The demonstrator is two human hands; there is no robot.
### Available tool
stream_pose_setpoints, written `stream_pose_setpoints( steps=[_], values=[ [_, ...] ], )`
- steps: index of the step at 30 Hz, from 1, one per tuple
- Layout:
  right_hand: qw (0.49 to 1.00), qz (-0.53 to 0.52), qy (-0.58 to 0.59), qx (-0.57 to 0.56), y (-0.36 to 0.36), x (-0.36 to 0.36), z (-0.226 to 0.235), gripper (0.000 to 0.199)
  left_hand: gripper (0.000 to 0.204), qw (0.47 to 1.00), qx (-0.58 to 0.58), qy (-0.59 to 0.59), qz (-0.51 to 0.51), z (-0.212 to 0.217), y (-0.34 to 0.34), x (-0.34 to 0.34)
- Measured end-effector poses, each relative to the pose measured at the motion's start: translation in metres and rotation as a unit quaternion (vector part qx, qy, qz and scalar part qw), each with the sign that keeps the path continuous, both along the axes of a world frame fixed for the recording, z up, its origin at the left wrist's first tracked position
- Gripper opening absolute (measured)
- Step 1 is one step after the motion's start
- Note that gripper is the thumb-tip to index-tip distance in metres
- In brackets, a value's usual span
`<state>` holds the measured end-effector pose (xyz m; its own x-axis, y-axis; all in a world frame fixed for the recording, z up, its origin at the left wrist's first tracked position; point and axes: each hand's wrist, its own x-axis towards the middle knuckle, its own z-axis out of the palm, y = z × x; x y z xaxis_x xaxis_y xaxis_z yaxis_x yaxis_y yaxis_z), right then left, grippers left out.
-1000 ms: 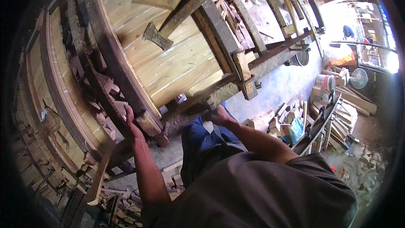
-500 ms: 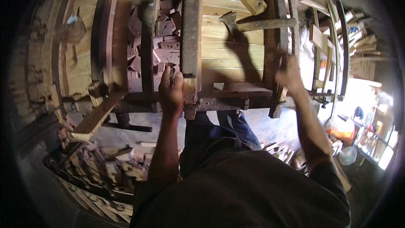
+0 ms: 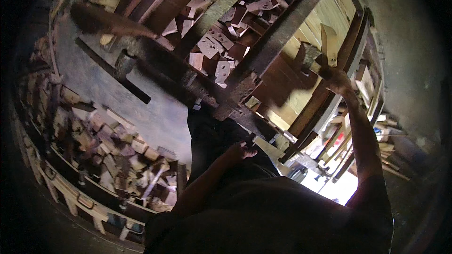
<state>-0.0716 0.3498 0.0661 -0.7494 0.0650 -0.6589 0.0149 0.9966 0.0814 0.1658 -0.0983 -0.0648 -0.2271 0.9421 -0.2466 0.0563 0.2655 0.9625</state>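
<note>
My right hand [image 3: 336,81] is closed round the wooden handle of a hatchet [image 3: 309,56], near its dark, flared head. Under the hatchet runs the pale board surface [image 3: 294,108] between the frame's dark beams. A pale wood block [image 3: 328,42] with an angled end lies just beyond the hatchet head. Low in front of my body, my left hand [image 3: 240,151] has its fingers curled together near the frame's front edge. A small dark shape shows at those fingertips, too dim to name.
Dark heavy beams [image 3: 287,26] cross the frame. Wood offcuts, several with drilled holes [image 3: 212,44], fill the bay left of centre. On the lower left, a bin [image 3: 122,155] holds many cut pieces. A dark bar [image 3: 113,70] juts over the floor; more timber [image 3: 365,82] stands right.
The view has swung round, tilting the frame. My right hand has taken hold of the hatchet, which lay loose on the boards. My left hand has left the beam end and come close to my body.
</note>
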Motion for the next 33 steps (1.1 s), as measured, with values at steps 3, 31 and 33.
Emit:
stream_pose_setpoints(
  steps=[3,31,33],
  values=[
    [0.983,-0.002,0.12,-0.135,0.034,-0.013,0.035,0.042,0.034,0.989,0.117,0.016,0.093,-0.064,0.046,0.053],
    [0.877,0.451,-0.164,0.015,-0.387,-0.19,0.054,0.053,0.04,0.881,-0.021,-0.197,0.429,-0.071,0.104,0.048],
    [0.879,0.448,-0.163,0.0,-0.383,-0.186,0.05,0.054,0.037,0.886,-0.032,-0.172,0.429,-0.072,0.107,0.046]
  ],
)
